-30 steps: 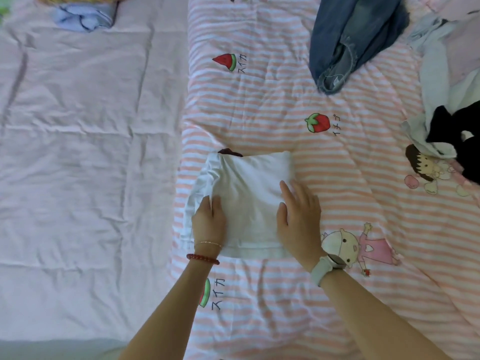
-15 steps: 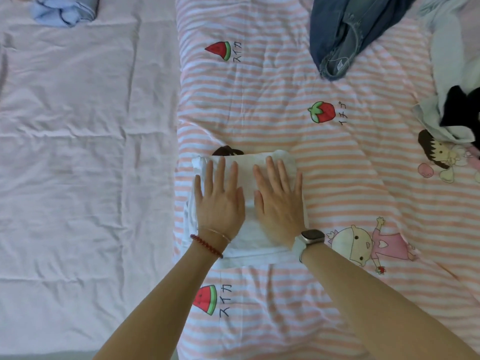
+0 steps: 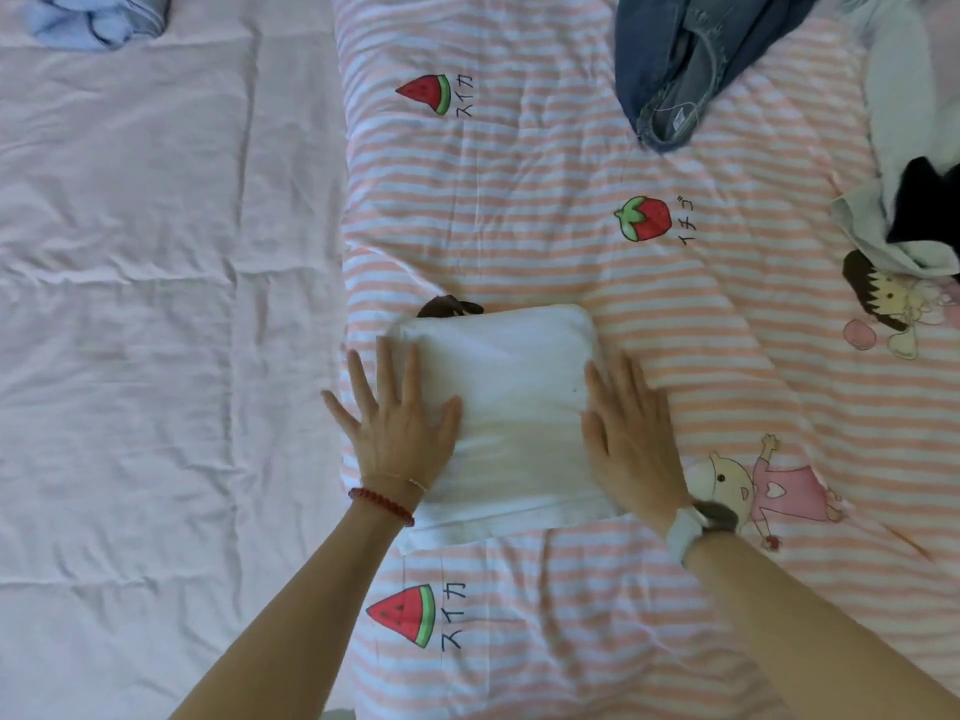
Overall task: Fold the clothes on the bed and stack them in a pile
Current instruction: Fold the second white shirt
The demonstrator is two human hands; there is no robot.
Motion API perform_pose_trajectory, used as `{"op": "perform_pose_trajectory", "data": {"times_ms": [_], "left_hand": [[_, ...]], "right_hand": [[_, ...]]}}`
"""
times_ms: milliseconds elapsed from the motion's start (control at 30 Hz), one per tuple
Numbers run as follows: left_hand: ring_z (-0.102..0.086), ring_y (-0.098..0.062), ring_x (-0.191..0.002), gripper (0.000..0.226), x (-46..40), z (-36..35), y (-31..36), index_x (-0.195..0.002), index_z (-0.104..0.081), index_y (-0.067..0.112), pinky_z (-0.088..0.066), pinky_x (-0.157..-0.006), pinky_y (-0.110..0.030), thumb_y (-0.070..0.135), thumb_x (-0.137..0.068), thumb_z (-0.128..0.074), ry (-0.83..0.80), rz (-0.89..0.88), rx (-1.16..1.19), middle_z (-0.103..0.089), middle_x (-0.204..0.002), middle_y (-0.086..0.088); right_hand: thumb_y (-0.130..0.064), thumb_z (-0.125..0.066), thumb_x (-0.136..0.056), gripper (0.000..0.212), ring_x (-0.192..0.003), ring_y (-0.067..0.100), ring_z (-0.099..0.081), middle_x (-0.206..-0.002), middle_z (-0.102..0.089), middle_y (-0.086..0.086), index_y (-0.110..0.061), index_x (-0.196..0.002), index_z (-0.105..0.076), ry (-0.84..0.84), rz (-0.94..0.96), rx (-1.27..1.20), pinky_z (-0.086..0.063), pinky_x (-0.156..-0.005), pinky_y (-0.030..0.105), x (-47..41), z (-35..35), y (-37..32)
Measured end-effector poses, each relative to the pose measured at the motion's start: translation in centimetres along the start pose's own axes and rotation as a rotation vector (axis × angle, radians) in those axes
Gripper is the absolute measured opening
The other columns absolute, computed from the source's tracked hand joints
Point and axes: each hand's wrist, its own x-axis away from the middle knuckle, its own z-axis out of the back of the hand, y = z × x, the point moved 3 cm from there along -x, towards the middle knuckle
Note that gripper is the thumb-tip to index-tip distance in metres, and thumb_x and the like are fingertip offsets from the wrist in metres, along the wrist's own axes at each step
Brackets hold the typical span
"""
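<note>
The pale pink sheet (image 3: 130, 304) covers the left part of the bed, and the striped quilt (image 3: 571, 262) with printed fruits and cartoon children covers the right part. At the top edge lies a crumpled pair of jeans (image 3: 685, 65), and at the right edge a heap of light and black clothes (image 3: 914, 163); a light blue garment (image 3: 98, 18) sits in the top left corner on the sheet. Near the middle of the quilt lies the folded white garment (image 3: 504, 407), a flat rectangle. The left hand (image 3: 400, 433) rests flat on its left edge, fingers straight and spread, gripping nothing. The right hand (image 3: 631, 433) lies flat on its right edge, fingers straight and together, also holding nothing.
</note>
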Motion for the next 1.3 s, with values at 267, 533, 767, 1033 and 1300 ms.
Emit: {"op": "perform_pose_trajectory", "data": {"times_ms": [267,533,767,1033,1300], "left_hand": [[0.007,-0.026,-0.144,0.058,-4.7,-2.1,10.2,-0.145,0.009,0.039,0.006,-0.112,-0.053,0.056,-0.093,-0.008,-0.168,-0.622,-0.266,0.006,-0.158,0.001],[-0.036,-0.026,-0.13,0.064,-8.5,-0.1,7.5,-0.141,-0.034,0.026,-0.023,-0.108,-0.042,0.061,-0.087,-0.037,-0.182,-0.466,-0.125,-0.041,-0.142,-0.005],[-0.058,-0.025,-0.094,0.044,-10.1,3.8,6.5,-0.112,-0.061,0.012,-0.044,-0.08,-0.031,0.048,-0.093,-0.044,-0.525,-0.333,0.081,-0.064,-0.11,-0.01],[-0.059,-0.026,-0.093,0.019,-2.5,1.0,2.7,-0.096,-0.06,0.012,-0.049,-0.09,-0.043,0.029,-0.094,-0.05,-0.521,0.143,0.883,-0.064,-0.103,-0.014],[-0.057,-0.023,-0.099,0.039,-2.0,-0.4,3.5,-0.128,-0.044,0.009,-0.05,-0.085,-0.036,0.025,-0.093,-0.053,-0.348,0.069,0.922,-0.057,-0.114,-0.006]], "right_hand": [[-0.039,-0.005,-0.094,0.052,-0.144,0.027,0.011,-0.154,0.014,0.01,-0.028,-0.143,0.008,-0.024,-0.058,-0.077,-0.003,-0.117,0.041,6.8,-3.5,-1.9],[-0.036,-0.068,-0.078,0.028,-0.09,-0.001,-0.059,-0.099,-0.061,-0.016,-0.035,-0.103,-0.056,0.112,-0.446,-0.961,-0.047,-0.072,0.013,8.4,-1.9,-0.8],[-0.011,-0.065,-0.079,0.014,-0.065,0.016,-0.059,-0.084,-0.064,0.005,-0.015,-0.09,-0.058,-0.145,-0.568,-1.199,-0.05,-0.051,0.023,4.7,2.3,0.7],[-0.028,-0.063,-0.087,0.04,-0.107,0.024,-0.061,-0.114,-0.063,0.002,-0.015,-0.123,-0.051,0.039,-0.526,-1.332,-0.049,-0.092,0.04,-0.6,4.3,3.7],[-0.043,-0.057,-0.088,0.036,-0.093,0.022,-0.063,-0.101,-0.067,0.002,-0.014,-0.109,-0.059,-0.028,-0.721,-1.395,-0.05,-0.083,0.035,1.1,0.6,3.4]]}}
